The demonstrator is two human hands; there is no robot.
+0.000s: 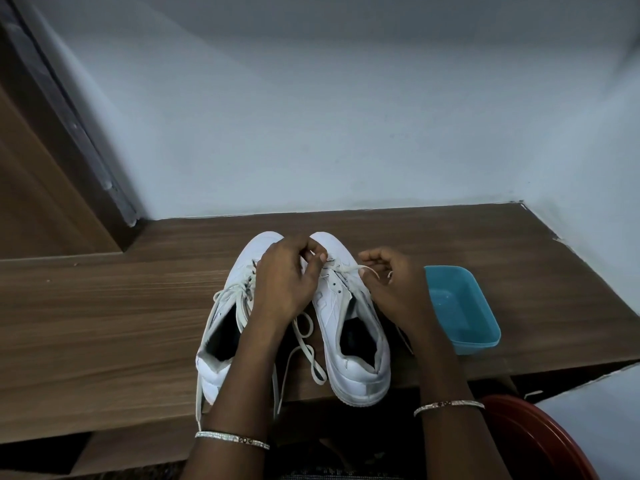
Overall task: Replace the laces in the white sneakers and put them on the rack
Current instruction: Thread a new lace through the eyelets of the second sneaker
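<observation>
Two white sneakers stand side by side on a wooden surface (104, 306), toes pointing away from me. The left sneaker (221, 327) has its lace threaded, with loose ends hanging over the front edge. The right sneaker (349, 337) shows bare upper eyelets. My left hand (287, 282) lies over the gap between the shoes and pinches the white lace (341, 268) near the right sneaker's toe end. My right hand (391, 289) pinches the other end of that lace just right of the shoe. A loose loop of lace (308, 344) lies between the sneakers.
A blue plastic tub (464, 306) sits on the wood just right of my right hand. A red round object (540, 441) is at the bottom right, below the surface's front edge. A pale wall runs behind, and a wooden panel (31, 161) stands at the left.
</observation>
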